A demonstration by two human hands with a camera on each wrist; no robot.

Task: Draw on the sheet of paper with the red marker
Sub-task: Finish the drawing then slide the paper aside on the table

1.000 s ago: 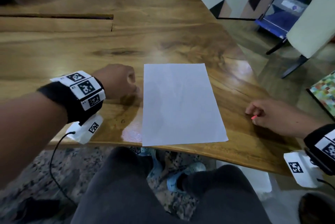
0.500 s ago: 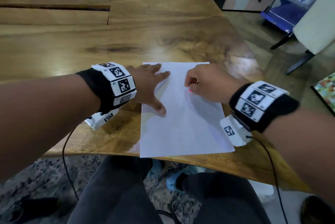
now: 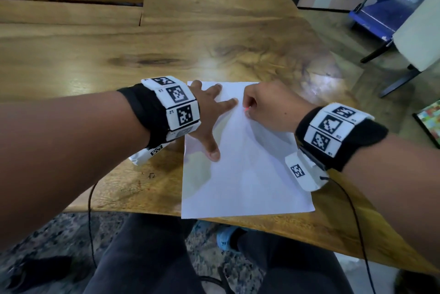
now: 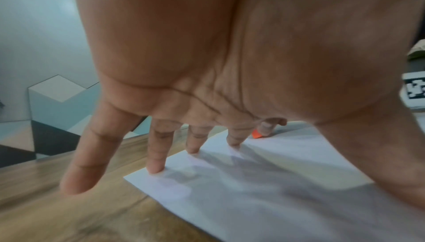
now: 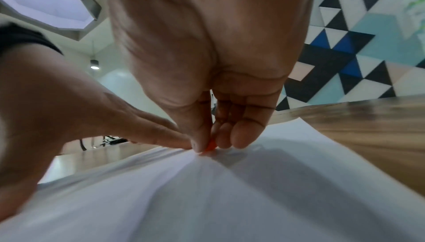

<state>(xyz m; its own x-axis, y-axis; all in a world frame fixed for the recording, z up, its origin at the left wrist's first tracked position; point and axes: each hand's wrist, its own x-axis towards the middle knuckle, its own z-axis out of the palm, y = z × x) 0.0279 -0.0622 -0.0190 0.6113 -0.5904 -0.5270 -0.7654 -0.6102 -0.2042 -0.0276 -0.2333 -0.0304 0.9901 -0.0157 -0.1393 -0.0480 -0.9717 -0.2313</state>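
I am sitting at the wooden surface (image 3: 214, 32) with the paper (image 3: 245, 174) lying flat near its near edge, the sheet's bottom edge reaching almost to that edge. My left hand (image 3: 209, 113) is lying on the paper's far left corner with its fingers (image 4: 158, 155) spread and straight, the fingertips pressing down on the sheet and the thumb stretching toward me along the sheet's left side; the little finger is hanging past the paper's corner over the bare wood. My right hand (image 3: 269, 105) is resting on the far part of the paper, just beside my left index fingertip, with its fingers bunched together and curled around the marker (image 5: 210, 146). Only a small red-orange bit of the marker is showing between my thumb and fingers, and that bit is meeting the sheet; the rest of it is hidden inside my grip. The paper is puckering slightly in faint folds running toward me from that spot. I cannot tell whether any line is on the sheet yet. Both wrists are wearing black bands (image 3: 342, 136) with white coded tags. My knees in dark trousers (image 3: 152, 258) are showing below the near edge, over a speckled floor (image 3: 47, 234).
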